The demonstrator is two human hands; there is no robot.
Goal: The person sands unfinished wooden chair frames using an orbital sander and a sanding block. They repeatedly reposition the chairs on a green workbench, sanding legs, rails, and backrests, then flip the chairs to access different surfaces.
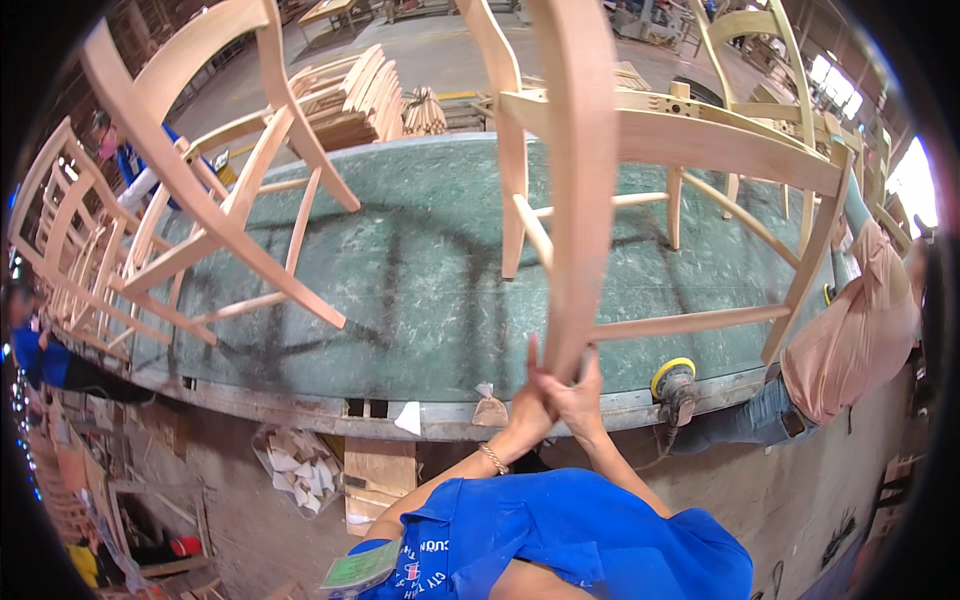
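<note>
An unfinished pale wooden chair [715, 148] stands on the green worktable [440, 300] in front of me. Its nearest upright leg [580, 190], slightly blurred, rises close before my view. At the foot of that leg, my left hand [533, 405] and my right hand [577, 402] are wrapped around the wood, one on each side. Some fingers point upward along it; the palms are partly hidden. Whether a small thing lies between hands and wood cannot be made out. A disc sander with a yellow-rimmed pad [676, 388] lies at the table edge, right of my hands.
Another chair [225, 200] stands tilted on the table's left side. A small clear bag [490, 408] and a white scrap [408, 417] lie on the near edge. A co-worker in a pinkish top [850, 330] stands at the right. A bag of scraps [298, 470] sits below.
</note>
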